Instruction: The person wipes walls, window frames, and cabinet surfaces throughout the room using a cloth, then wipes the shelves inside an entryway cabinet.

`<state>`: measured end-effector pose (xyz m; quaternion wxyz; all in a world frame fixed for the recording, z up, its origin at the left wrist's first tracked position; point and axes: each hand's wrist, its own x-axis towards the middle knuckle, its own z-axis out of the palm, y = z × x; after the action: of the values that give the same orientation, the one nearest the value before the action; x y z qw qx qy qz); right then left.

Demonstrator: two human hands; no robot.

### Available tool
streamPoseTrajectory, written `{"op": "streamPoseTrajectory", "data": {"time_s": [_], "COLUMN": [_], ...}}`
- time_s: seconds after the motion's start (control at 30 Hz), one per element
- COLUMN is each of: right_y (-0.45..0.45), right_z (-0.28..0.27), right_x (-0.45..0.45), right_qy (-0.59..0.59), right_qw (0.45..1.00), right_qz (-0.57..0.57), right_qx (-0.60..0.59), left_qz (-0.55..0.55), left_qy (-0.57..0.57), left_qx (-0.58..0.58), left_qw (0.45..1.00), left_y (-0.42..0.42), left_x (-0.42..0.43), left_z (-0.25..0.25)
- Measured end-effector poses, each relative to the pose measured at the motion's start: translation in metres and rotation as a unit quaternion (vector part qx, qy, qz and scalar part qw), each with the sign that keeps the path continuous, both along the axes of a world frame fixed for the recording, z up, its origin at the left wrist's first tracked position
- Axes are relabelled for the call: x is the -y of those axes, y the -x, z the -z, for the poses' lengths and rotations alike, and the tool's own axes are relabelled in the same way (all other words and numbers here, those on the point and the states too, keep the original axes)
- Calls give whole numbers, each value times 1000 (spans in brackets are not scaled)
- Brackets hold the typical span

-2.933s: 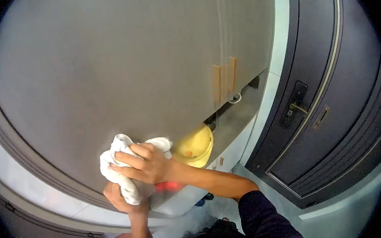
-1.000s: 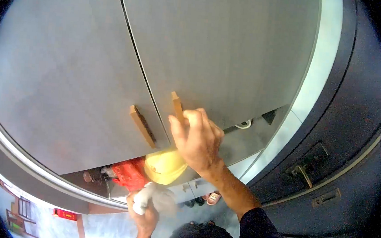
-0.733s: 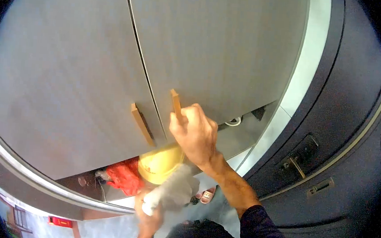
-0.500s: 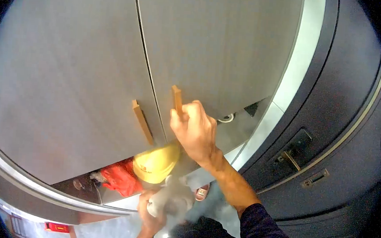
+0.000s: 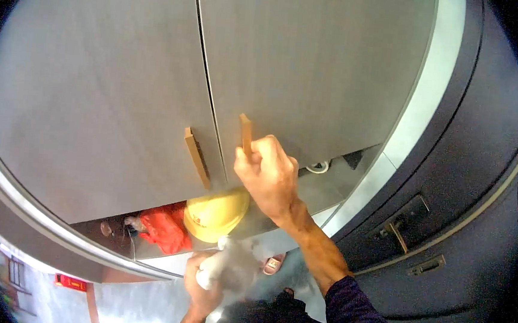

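My right hand (image 5: 268,177) is closed around the lower part of a wooden door handle (image 5: 245,130) on the right cabinet door (image 5: 313,69). Low in the view, my left hand (image 5: 202,283) grips a pale whitish thing (image 5: 233,269), too blurred to name its kind. Just beyond it, a yellow hard hat (image 5: 216,215) rests on the open shelf under the doors. The left door (image 5: 95,102) has a matching wooden handle (image 5: 197,157). Both doors look closed, with a narrow gap between them.
A red cloth or bag (image 5: 167,230) lies on the shelf (image 5: 323,193) left of the hard hat. Further right is a white ring-like item (image 5: 317,167). A dark door with a lever handle (image 5: 397,236) stands at right. A pink shoe (image 5: 273,264) is on the floor.
The view has shifted slightly, so the cabinet appears a little further right and higher. My right hand stays on the handle, and my left hand still holds the pale thing.
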<state>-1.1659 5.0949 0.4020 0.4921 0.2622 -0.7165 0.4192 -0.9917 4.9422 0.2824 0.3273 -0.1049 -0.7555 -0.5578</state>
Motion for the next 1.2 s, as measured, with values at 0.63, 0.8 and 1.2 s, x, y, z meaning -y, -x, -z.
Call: {"op": "streamPoseTrajectory", "data": {"time_s": [0.63,0.8,1.2], "right_y": [13,-22,-57], "right_z": [1,22,98], "right_x": [-10,-58,-135], "right_qy": [2,89,111], "right_qw": [996,960,991], "right_qz": [-89,-242,-67], "right_qx": [-22,113,43], "left_qz": [-95,-93,-22], "left_qy": [-6,-18,65], "left_qx": [-23,-87,-156], "left_qw": [995,992,985], "left_y": [-2,15,125], "left_x": [-80,-95,-169], "left_z": [-27,-50,-100]}}
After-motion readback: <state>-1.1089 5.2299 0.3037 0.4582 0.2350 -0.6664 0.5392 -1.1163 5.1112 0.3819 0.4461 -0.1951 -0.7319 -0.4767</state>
